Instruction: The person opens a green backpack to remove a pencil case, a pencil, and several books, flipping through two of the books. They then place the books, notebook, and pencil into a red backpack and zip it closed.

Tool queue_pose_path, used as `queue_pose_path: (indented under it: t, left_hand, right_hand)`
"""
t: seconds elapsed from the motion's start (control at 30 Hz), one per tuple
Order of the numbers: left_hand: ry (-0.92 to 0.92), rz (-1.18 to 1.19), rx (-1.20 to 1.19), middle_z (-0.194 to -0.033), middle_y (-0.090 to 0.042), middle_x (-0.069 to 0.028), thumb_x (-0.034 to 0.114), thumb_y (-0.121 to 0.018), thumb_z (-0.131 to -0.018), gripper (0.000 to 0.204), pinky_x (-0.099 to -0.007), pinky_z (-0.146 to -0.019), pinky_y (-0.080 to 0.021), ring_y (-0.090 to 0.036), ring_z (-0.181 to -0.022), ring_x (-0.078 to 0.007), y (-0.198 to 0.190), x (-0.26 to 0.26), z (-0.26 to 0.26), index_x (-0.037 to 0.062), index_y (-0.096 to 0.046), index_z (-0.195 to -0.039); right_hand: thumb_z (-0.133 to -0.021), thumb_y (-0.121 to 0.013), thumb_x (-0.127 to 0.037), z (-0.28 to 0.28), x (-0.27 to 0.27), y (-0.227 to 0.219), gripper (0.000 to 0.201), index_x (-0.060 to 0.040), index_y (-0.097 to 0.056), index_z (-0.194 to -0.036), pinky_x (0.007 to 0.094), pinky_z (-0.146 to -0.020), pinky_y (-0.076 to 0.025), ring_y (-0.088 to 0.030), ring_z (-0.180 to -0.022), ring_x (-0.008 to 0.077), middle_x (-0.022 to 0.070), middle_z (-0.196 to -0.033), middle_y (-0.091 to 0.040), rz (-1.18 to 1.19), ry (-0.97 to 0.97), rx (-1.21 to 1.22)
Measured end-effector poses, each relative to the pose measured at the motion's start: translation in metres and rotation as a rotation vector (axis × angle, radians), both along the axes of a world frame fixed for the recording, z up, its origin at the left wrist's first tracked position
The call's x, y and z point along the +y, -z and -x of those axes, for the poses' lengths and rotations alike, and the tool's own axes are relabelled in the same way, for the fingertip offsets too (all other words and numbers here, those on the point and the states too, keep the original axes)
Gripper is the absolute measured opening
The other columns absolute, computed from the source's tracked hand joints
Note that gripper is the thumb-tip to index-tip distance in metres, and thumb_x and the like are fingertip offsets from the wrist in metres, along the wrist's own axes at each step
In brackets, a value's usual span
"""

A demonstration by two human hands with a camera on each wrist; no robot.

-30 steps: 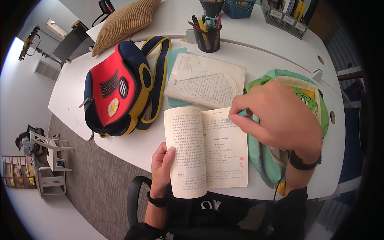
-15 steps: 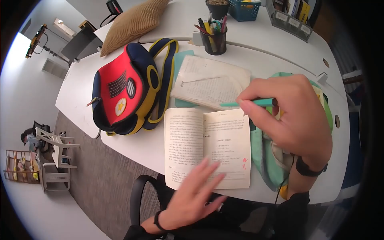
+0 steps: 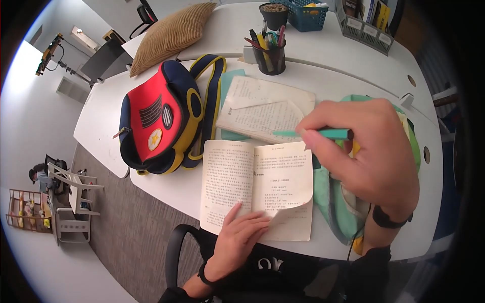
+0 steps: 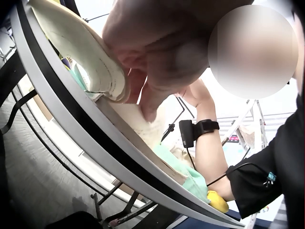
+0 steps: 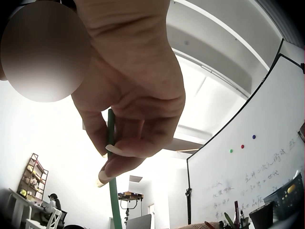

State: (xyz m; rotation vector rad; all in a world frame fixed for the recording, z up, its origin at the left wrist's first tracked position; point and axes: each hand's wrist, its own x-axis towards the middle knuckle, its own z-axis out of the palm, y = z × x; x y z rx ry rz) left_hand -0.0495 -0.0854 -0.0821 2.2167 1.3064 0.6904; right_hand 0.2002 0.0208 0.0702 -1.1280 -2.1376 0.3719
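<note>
A book (image 3: 227,177) lies open near the table's front edge. At its lower edge my left hand (image 3: 235,245) pinches the right page (image 3: 283,177), whose bottom part curls upward over the page beneath. The left wrist view shows the thumb and bent fingers (image 4: 143,71) close by the curled paper; part of the grip is hidden. My right hand (image 3: 364,146) holds a green pen (image 3: 336,134) between thumb and fingers, above the book's upper right corner. In the right wrist view the pen (image 5: 113,191) passes between the fingertips.
Behind the open book lies a worn book (image 3: 268,103) on a teal one (image 3: 232,78). A red and navy bag (image 3: 151,116) sits left, a green bag (image 3: 328,202) under my right arm. A pen cup (image 3: 271,60), cushion (image 3: 172,38) and blue basket (image 3: 308,17) stand farther back.
My left hand has let go of the book's left edge, moved across to the bottom middle and lifted the right page. The right hand has shifted slightly right, pen still held.
</note>
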Motion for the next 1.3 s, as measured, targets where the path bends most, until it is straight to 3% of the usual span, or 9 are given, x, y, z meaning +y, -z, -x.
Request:
queue_pose_path:
  t: [0.2,0.33,0.43,0.53,0.63,0.7,0.8,1.0,1.3]
  left_hand:
    - [-0.19,0.131,-0.226,-0.084,-0.074,-0.0047,0.009,-0.086,-0.073,0.016,-0.038,-0.101,-0.046,-0.069,-0.08,-0.018,0.003,-0.004,0.015,0.004,-0.075,-0.085]
    - [-0.287,0.129,-0.306,-0.075,-0.072,-0.0045,0.016,-0.093,-0.063,0.031,-0.0335,-0.089,-0.051,-0.068,-0.072,-0.0161,0.016,-0.01,0.025,0.0021,-0.074,-0.083]
    - [-0.298,0.191,-0.442,-0.076,-0.072,-0.0068,0.013,-0.091,-0.07,0.028,-0.0293,-0.078,-0.053,-0.067,-0.07,-0.0135,0.025,-0.015,0.037,-0.0006,-0.073,-0.087]
    - [-0.481,0.244,-0.492,-0.08,-0.073,-0.0088,0.007,-0.081,-0.082,0.017,-0.0262,-0.069,-0.052,-0.067,-0.072,-0.0129,0.019,-0.015,0.04,-0.0027,-0.073,-0.093]
    - [-0.531,0.173,-0.551,-0.085,-0.074,-0.01,0.004,-0.072,-0.089,0.011,-0.0262,-0.07,-0.052,-0.067,-0.075,-0.0125,0.02,-0.01,0.047,-0.0053,-0.071,-0.096]
    - [-0.576,0.141,-0.574,-0.086,-0.073,-0.0076,0.008,-0.069,-0.093,0.017,-0.0251,-0.07,-0.05,-0.064,-0.076,-0.0098,0.019,-0.008,0.052,-0.0076,-0.07,-0.1]
    - [-0.639,0.102,-0.528,-0.083,-0.069,-0.0038,0.011,-0.065,-0.097,0.021,-0.0237,-0.068,-0.047,-0.058,-0.075,-0.0064,0.018,-0.005,0.065,-0.0083,-0.067,-0.105]
    - [-0.712,0.075,-0.462,-0.077,-0.067,-0.0038,0.012,-0.064,-0.098,0.02,-0.0221,-0.063,-0.045,-0.056,-0.07,-0.0051,0.027,-0.004,0.072,-0.0071,-0.068,-0.098]
    - [-0.683,0.154,-0.46,-0.068,-0.063,-0.0014,0.011,-0.07,-0.095,0.018,-0.022,-0.053,-0.042,-0.054,-0.059,-0.0046,0.027,0.0,0.075,-0.0052,-0.066,-0.088]
  right_hand:
    - [-0.088,-0.064,-0.008,0.007,0.001,0.001,0.013,0.0026,-0.071,-0.09,0.0224,-0.051,-0.04,-0.059,-0.061,0.0087,0.0067,-0.076,-0.07,0.013,0.057,0.138]
    - [-0.088,-0.064,-0.008,0.008,0.002,0.001,0.013,0.0024,-0.071,-0.091,0.0216,-0.052,-0.04,-0.06,-0.063,0.0074,0.0059,-0.077,-0.071,0.011,0.074,0.133]
    - [-0.088,-0.064,-0.008,0.008,0.002,0.001,0.013,0.002,-0.071,-0.091,0.0214,-0.052,-0.04,-0.06,-0.064,0.0068,0.0056,-0.077,-0.071,0.022,0.097,0.123]
    - [-0.088,-0.063,-0.007,0.011,0.002,0.002,0.012,0.0015,-0.072,-0.091,0.021,-0.052,-0.04,-0.06,-0.065,0.0063,0.0047,-0.077,-0.071,0.045,0.106,0.158]
    - [-0.087,-0.064,-0.007,0.012,0.001,0.001,0.012,0.0002,-0.072,-0.091,0.0213,-0.052,-0.04,-0.061,-0.064,0.0065,0.0041,-0.077,-0.071,0.078,0.102,0.141]
    - [-0.087,-0.065,-0.008,0.012,0.0,0.0,0.011,-0.001,-0.072,-0.092,0.0228,-0.054,-0.042,-0.062,-0.063,0.0083,0.005,-0.076,-0.071,0.102,0.094,0.07]
    - [-0.086,-0.066,-0.01,0.012,0.006,0.01,0.01,-0.002,-0.07,-0.09,0.03,-0.057,-0.047,-0.065,-0.062,0.0186,0.0095,-0.073,-0.069,0.145,-0.075,-0.196]
    - [-0.087,-0.061,-0.01,0.014,0.011,0.027,0.015,0.0004,-0.062,-0.077,0.044,-0.06,-0.051,-0.064,-0.065,0.0374,0.0181,-0.063,-0.061,0.285,-0.211,-0.469]
    - [-0.086,-0.06,-0.009,0.015,0.013,0.031,0.016,0.0005,-0.059,-0.074,0.0443,-0.059,-0.05,-0.064,-0.063,0.0369,0.0183,-0.061,-0.06,0.232,-0.21,-0.398]
